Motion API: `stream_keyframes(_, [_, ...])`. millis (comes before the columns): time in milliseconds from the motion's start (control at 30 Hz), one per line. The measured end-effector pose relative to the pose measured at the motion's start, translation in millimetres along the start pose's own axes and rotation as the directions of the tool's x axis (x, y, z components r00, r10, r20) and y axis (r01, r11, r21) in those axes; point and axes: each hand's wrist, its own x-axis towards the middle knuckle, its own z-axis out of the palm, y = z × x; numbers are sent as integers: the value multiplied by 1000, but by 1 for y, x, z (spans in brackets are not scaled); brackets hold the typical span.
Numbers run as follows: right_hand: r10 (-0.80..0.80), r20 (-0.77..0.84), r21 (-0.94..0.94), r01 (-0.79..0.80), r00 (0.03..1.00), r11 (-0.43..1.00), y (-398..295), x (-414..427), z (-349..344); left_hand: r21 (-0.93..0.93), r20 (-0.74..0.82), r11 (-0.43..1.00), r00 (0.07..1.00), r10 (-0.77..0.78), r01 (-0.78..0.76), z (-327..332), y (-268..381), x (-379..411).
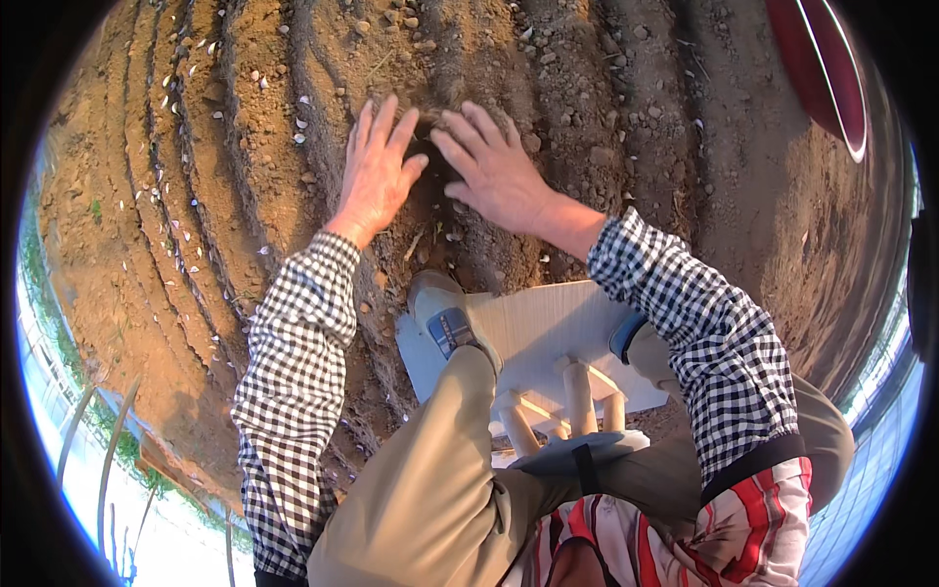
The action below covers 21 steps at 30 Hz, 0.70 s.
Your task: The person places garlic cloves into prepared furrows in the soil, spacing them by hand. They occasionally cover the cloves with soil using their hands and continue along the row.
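Note:
My left hand (378, 172) lies palm down on the tilled soil (458, 44), its fingers pointing away from me. Close beside it, my right hand (499, 169) is angled inward with its fingers apart. Neither hand holds anything visible; the palms are hidden. A dark furrow (433, 198) runs between the two hands, and some loose soil near the fingertips looks blurred. Pale cloves, apparently garlic (298, 138), lie in the row just left of my left hand. More cloves (174, 108) are scattered along the furrows farther left.
My shoe (444, 315) rests on a pale board (535, 315), which also carries a wooden-legged stool (579, 396) beneath me. A red, white-rimmed object (825, 73) stands at the upper right. Stones (601, 155) dot the ridges. Thin curved poles (117, 447) rise at the lower left.

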Motion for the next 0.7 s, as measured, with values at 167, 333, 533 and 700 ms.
stream_keyframes(167, [-290, 183, 122, 271, 939, 955, -37, -113, 4, -246, 70, 955, 986, -153, 166, 4, 69, -114])
stream_keyframes(333, [-367, 94, 124, 355, 925, 927, -9, -93, -5, -368, 212, 923, 977, -39, 116, 7, 107, -149])
stream_keyframes(533, [-333, 106, -22, 337, 937, 941, 74, -39, -110, -299, -76, 953, 997, 30, -52, -17, 90, -44])
stream_keyframes(700, [92, 390, -276, 21, 916, 961, 142, -5, -191, -173, -191, 985, 981, -20, -14, -20, 71, 72])
